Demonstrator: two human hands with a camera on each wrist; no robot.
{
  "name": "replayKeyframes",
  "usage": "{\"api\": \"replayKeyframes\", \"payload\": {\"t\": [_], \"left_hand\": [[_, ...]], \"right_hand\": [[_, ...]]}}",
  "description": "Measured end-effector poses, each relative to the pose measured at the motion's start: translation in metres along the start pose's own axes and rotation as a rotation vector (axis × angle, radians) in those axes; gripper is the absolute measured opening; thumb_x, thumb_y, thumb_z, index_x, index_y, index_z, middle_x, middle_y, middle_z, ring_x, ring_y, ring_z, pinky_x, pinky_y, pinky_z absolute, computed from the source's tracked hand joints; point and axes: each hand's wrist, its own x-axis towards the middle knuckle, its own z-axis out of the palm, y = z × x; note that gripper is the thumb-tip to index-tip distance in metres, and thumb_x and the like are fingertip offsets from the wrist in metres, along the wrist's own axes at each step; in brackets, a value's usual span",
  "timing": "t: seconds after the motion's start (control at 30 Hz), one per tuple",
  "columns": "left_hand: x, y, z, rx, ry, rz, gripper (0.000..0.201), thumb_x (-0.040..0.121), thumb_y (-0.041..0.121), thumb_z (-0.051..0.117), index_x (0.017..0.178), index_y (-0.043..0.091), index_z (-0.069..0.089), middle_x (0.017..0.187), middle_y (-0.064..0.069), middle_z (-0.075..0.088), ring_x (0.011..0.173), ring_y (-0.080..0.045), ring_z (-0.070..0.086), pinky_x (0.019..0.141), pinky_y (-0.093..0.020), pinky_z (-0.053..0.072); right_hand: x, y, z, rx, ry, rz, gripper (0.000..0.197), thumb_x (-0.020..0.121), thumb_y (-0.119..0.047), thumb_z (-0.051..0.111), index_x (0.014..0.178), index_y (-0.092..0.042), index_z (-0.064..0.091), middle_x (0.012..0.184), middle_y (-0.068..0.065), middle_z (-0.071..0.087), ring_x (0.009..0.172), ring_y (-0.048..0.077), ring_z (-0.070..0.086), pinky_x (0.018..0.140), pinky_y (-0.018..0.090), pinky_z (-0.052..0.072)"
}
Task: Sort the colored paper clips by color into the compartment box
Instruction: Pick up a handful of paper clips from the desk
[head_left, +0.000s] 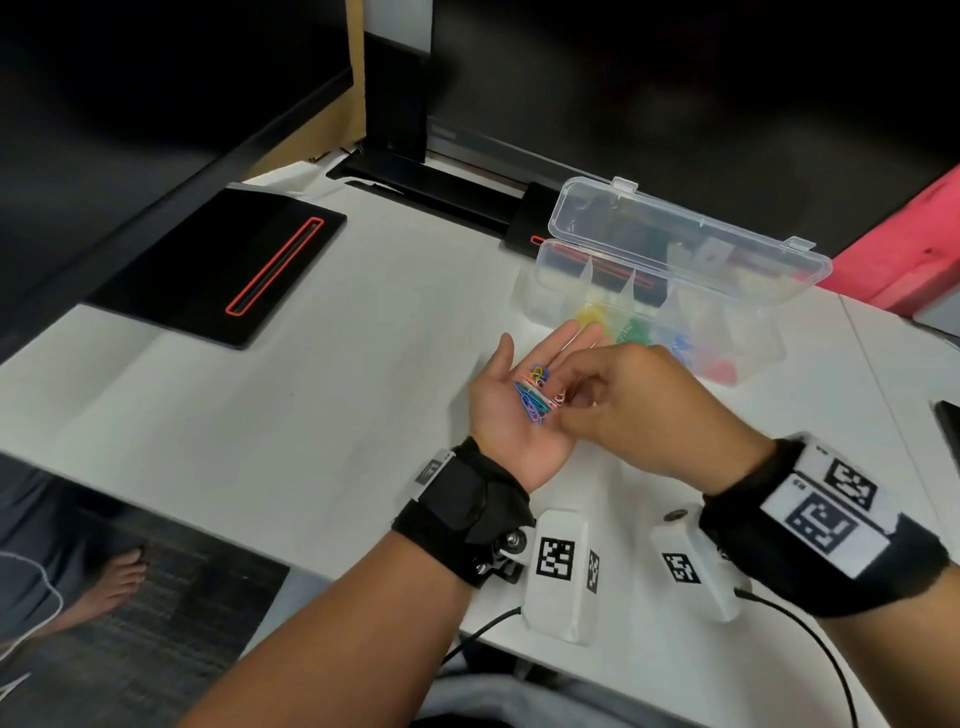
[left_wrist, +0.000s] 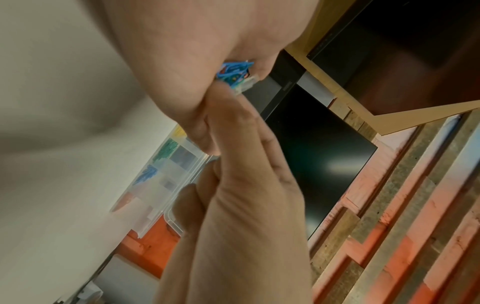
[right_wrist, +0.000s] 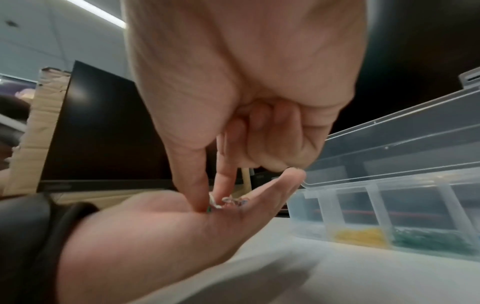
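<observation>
Your left hand (head_left: 511, 415) lies spread palm-up as a tray for mixed paper clips (head_left: 535, 397); your right hand (head_left: 631, 405) pinches a pale clip. The compartment box (head_left: 670, 296) waits open at one o'clock on the desk (head_left: 337, 395).

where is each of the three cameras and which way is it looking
Head: looks forward and down at the white table; both forearms show, the left hand palm up with paper clips, the right hand picking at them.
Left wrist: looks along the palm toward the box.
Right wrist: looks down past the fingers into the left palm.
Shared: all three show the clips and the box.
</observation>
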Motion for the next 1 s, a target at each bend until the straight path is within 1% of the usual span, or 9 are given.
{"api": "replayKeyframes", "payload": {"t": [0.13, 0.23, 0.33, 0.53, 0.6, 0.7, 0.77, 0.87, 1.0], "left_hand": [[0.002, -0.001, -0.002, -0.009, 0.003, 0.0, 0.061, 0.102, 0.045, 0.025, 0.135, -0.001, 0.048, 0.137, -0.019, 0.054, 0.121, -0.032, 0.054, 0.106, -0.043, 0.039], [0.003, -0.001, -0.003, -0.025, -0.019, 0.004, 0.059, 0.103, 0.041, 0.024, 0.133, -0.002, 0.049, 0.129, -0.019, 0.059, 0.117, -0.031, 0.057, 0.096, -0.041, 0.044], [0.004, -0.002, -0.003, -0.051, -0.022, 0.012, 0.058, 0.103, 0.039, 0.025, 0.133, -0.005, 0.049, 0.127, -0.023, 0.059, 0.121, -0.034, 0.053, 0.101, -0.042, 0.042], [0.005, -0.002, -0.003, -0.073, -0.036, 0.02, 0.055, 0.104, 0.036, 0.024, 0.129, -0.006, 0.051, 0.128, -0.024, 0.058, 0.113, -0.033, 0.058, 0.097, -0.039, 0.046], [0.005, -0.002, -0.003, -0.079, -0.036, 0.021, 0.055, 0.104, 0.035, 0.024, 0.129, -0.006, 0.051, 0.127, -0.024, 0.058, 0.112, -0.033, 0.059, 0.095, -0.039, 0.047], [0.004, -0.002, -0.003, -0.089, -0.035, 0.017, 0.055, 0.104, 0.035, 0.024, 0.129, -0.006, 0.051, 0.124, -0.026, 0.06, 0.111, -0.034, 0.059, 0.097, -0.04, 0.046], [0.004, -0.001, -0.003, -0.095, -0.037, 0.016, 0.055, 0.104, 0.035, 0.023, 0.128, -0.006, 0.051, 0.118, -0.025, 0.063, 0.108, -0.034, 0.06, 0.096, -0.04, 0.047], [0.005, 0.0, -0.004, -0.095, -0.037, 0.023, 0.054, 0.104, 0.035, 0.024, 0.129, -0.005, 0.051, 0.122, -0.024, 0.061, 0.103, -0.032, 0.065, 0.085, -0.037, 0.055], [0.006, -0.002, -0.005, -0.06, -0.038, 0.019, 0.054, 0.104, 0.035, 0.024, 0.128, -0.004, 0.052, 0.119, -0.022, 0.063, 0.095, -0.029, 0.069, 0.086, -0.036, 0.054]], "right_hand": [[0.001, -0.001, 0.007, -0.137, 0.103, -0.038, 0.014, 0.077, -0.035, 0.069, 0.09, -0.036, 0.073, 0.078, -0.005, 0.068, 0.08, 0.02, 0.063, 0.073, 0.037, 0.053], [0.002, 0.0, 0.007, -0.046, 0.135, -0.032, 0.009, 0.081, -0.028, 0.067, 0.08, -0.033, 0.075, 0.064, -0.008, 0.064, 0.069, 0.015, 0.06, 0.069, 0.03, 0.051], [0.006, 0.004, 0.006, 0.158, 0.115, 0.0, 0.015, 0.085, -0.02, 0.068, 0.075, -0.029, 0.075, 0.054, -0.005, 0.061, 0.052, 0.007, 0.048, 0.054, 0.012, 0.037], [0.011, 0.008, 0.001, 0.383, 0.093, 0.076, 0.012, 0.089, -0.02, 0.069, 0.082, -0.022, 0.078, 0.076, 0.012, 0.072, 0.063, 0.011, 0.053, 0.062, 0.025, 0.044], [0.013, 0.01, 0.001, 0.372, 0.102, 0.083, 0.009, 0.087, -0.021, 0.071, 0.082, -0.024, 0.078, 0.073, 0.008, 0.072, 0.061, 0.01, 0.054, 0.062, 0.023, 0.044], [0.014, 0.011, 0.001, 0.279, 0.191, 0.063, 0.004, 0.082, -0.024, 0.075, 0.078, -0.024, 0.076, 0.053, -0.019, 0.062, 0.051, -0.002, 0.052, 0.053, 0.008, 0.036], [0.012, 0.01, -0.001, 0.21, 0.231, 0.039, 0.006, 0.08, -0.024, 0.077, 0.078, -0.02, 0.073, 0.046, -0.027, 0.052, 0.051, -0.006, 0.051, 0.052, 0.008, 0.035], [0.012, 0.008, 0.0, 0.066, 0.181, 0.024, 0.006, 0.078, -0.028, 0.077, 0.073, -0.028, 0.073, 0.057, -0.021, 0.061, 0.062, 0.0, 0.058, 0.059, 0.011, 0.04], [0.013, 0.004, 0.005, -0.08, 0.137, 0.049, 0.004, 0.079, -0.032, 0.072, 0.081, -0.035, 0.074, 0.083, -0.011, 0.071, 0.084, 0.017, 0.065, 0.078, 0.035, 0.053]]}}
